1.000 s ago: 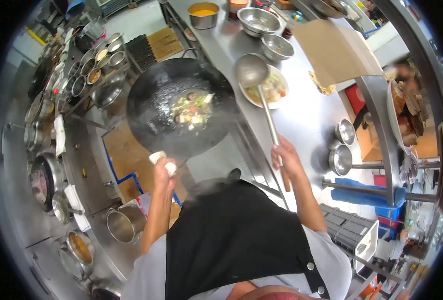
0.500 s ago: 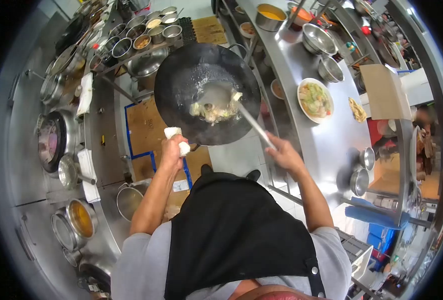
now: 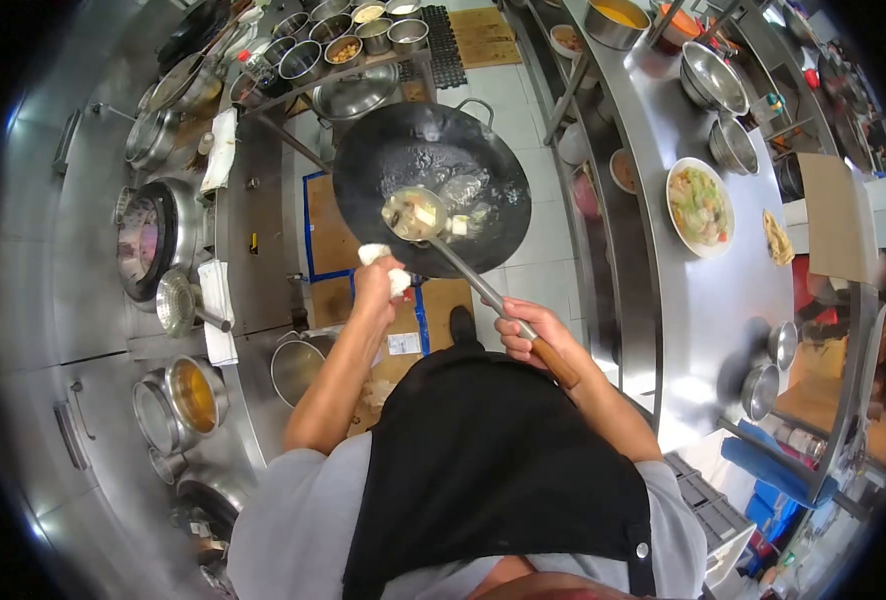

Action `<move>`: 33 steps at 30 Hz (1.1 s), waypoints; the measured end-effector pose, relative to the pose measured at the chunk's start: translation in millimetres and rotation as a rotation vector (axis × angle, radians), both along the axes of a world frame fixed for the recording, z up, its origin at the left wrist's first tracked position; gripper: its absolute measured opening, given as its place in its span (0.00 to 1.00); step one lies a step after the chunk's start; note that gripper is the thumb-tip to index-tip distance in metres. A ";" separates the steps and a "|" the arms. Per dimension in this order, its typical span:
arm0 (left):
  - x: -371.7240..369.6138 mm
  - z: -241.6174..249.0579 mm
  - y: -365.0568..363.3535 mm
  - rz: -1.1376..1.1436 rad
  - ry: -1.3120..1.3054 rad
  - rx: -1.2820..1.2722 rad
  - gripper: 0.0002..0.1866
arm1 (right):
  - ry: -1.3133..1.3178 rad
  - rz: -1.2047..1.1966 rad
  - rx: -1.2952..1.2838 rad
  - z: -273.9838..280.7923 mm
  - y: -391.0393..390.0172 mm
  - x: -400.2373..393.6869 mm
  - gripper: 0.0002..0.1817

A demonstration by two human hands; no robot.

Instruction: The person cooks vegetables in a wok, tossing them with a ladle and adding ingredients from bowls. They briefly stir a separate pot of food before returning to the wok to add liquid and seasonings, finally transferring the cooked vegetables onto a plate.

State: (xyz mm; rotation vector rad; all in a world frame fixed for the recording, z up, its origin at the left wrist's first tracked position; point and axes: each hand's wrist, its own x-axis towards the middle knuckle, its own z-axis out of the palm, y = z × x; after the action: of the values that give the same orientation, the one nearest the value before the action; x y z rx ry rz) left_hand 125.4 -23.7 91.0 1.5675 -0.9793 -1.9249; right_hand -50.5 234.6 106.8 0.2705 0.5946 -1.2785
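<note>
In front of me hangs a large black wok (image 3: 498,165) with a wet, shiny inside. My left hand (image 3: 375,290) is closed around a folded white cloth (image 3: 399,281) at the wok's near rim, seemingly over its near handle, which is mostly hidden. My right hand (image 3: 538,333) grips a ladle (image 3: 473,278) by its long metal shaft, with the wooden end lying along my wrist. The ladle's bowl is inside the wok, full of food pieces (image 3: 408,215) in liquid. A few pale chunks (image 3: 458,226) lie on the wok's surface beside it.
To the right, a steel counter (image 3: 688,330) carries an oval plate of vegetables (image 3: 701,205), a crumpled yellowish cloth (image 3: 778,238) and several metal bowls. Ingredient pots (image 3: 343,50) stand beyond the wok. On the left are a burner (image 3: 143,240), a strainer (image 3: 176,303) and a pot of orange liquid (image 3: 193,393).
The ladle has swung left inside the wok, and its bowl now holds much of the food. My right hand came in closer to my body. The whole view has shifted.
</note>
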 end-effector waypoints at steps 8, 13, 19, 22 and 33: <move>-6.1 12.0 92.8 -0.086 0.201 0.251 0.05 | 0.369 -0.167 0.052 79.2 135.5 -51.2 0.25; -47.8 10.0 130.6 -0.171 0.286 0.270 0.05 | 0.570 -0.437 0.118 113.1 226.0 -91.2 0.27; -107.2 26.4 172.7 -0.184 0.341 0.178 0.05 | 1.039 -0.496 0.339 81.6 298.2 -171.5 0.32; -122.6 28.4 187.1 -0.196 0.360 0.170 0.05 | 1.221 -0.385 0.467 58.5 315.1 -208.7 0.32; -161.4 54.4 216.9 -0.187 0.318 0.113 0.04 | 1.828 -0.221 0.711 -5.5 354.5 -257.1 0.38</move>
State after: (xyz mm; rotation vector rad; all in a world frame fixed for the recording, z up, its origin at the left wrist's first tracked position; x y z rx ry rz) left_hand -36.0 193.2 145.4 1.2076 -0.9188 -2.3064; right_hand -307.6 589.1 101.3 -0.3887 2.6305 -1.1955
